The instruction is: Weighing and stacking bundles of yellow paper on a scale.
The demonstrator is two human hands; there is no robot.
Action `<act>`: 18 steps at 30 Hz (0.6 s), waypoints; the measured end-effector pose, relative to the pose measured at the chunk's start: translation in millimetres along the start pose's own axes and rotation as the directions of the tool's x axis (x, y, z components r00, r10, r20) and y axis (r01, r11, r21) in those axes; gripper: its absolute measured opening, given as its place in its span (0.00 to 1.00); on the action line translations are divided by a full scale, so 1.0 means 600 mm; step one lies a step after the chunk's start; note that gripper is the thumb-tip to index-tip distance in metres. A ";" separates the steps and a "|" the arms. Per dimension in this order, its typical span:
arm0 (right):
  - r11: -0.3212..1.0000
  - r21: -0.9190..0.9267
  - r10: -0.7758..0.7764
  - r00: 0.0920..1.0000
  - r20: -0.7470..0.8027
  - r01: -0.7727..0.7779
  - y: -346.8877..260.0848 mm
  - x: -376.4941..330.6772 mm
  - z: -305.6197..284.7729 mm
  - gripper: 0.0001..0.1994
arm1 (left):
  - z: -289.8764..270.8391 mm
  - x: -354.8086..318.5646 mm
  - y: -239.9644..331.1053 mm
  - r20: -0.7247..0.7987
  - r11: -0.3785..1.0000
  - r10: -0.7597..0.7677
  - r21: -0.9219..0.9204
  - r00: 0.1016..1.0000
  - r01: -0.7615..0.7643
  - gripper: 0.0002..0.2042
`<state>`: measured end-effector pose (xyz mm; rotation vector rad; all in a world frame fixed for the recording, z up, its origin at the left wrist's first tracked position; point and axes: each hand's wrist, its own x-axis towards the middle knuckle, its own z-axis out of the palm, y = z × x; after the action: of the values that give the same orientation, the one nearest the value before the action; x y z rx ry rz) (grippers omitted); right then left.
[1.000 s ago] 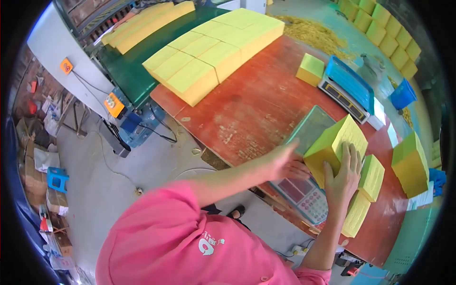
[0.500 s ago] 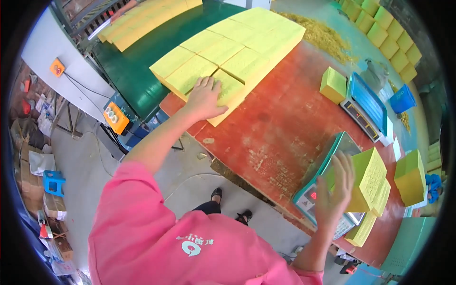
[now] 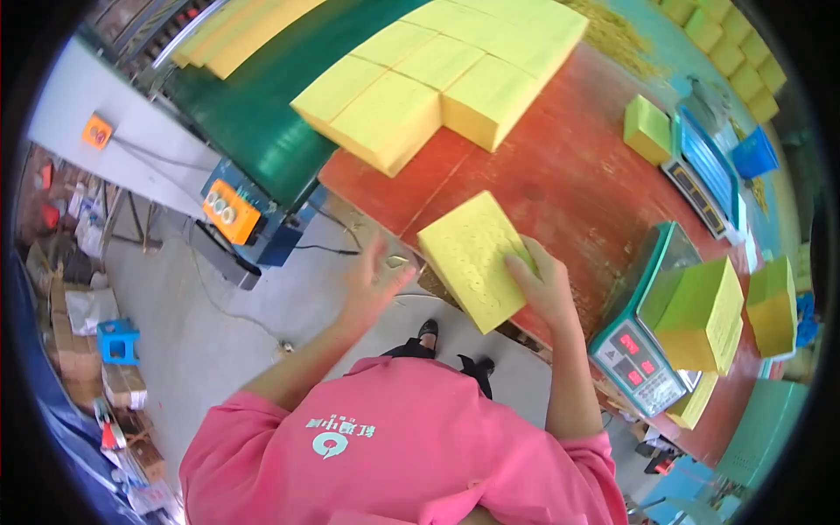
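A yellow rectangular block, resembling a thick stack of paper, is tilted in front of me over the near edge of the red table. My right hand grips its right side, thumb on the pitted broad face and the other fingers hidden behind. My left hand, blurred, is off the block's left side with thumb and fingers apart, touching nothing. Beyond lie closely set rows of similar yellow blocks, with a gap at the near corner. To the right, more yellow blocks stand on and beside a green digital scale, its red display lit.
The red table adjoins a green conveyor-like surface on the left. An orange switch box sits at its corner. At the far right stand a second scale with a blue tray and a blue bucket. Cables cross the grey floor.
The near corner block has left the rows and is now in my right hand. My right hand came left from beside the scale; my left hand drew back from the rows toward me.
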<state>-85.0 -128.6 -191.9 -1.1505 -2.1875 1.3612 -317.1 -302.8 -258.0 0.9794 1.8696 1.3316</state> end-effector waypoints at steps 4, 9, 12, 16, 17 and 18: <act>0.998 -0.069 0.004 0.991 -0.134 -0.013 -0.007 -0.040 0.043 0.19 | 0.050 -0.057 -0.020 0.331 0.729 -0.338 -0.501 0.881 0.467 0.46; 0.999 -0.048 0.003 0.970 -0.243 -0.015 -0.015 -0.079 0.078 0.16 | 0.081 -0.052 0.040 0.354 0.597 -0.148 -0.713 0.924 0.369 0.49; 1.000 0.025 0.006 0.952 -0.306 0.002 -0.014 -0.099 0.097 0.15 | 0.083 -0.066 0.039 0.340 0.665 -0.119 -0.670 0.933 0.329 0.50; 0.999 0.047 0.015 0.958 -0.287 -0.001 0.002 -0.143 0.087 0.14 | 0.089 -0.083 0.102 0.311 0.810 -0.101 -0.526 0.945 0.259 0.38; 0.991 0.132 0.033 0.954 -0.298 0.007 0.003 -0.151 0.083 0.17 | 0.080 -0.085 0.110 0.395 0.789 -0.129 -0.515 0.910 0.335 0.29; 0.971 0.226 0.125 0.975 -0.183 -0.082 0.007 -0.162 0.069 0.20 | 0.074 -0.092 0.069 0.484 0.747 -0.257 -0.449 0.836 0.490 0.20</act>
<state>-48.5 -227.1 -202.6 -1.2707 -1.8152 1.4224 -243.1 -319.8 -227.1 0.4632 1.1714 1.2054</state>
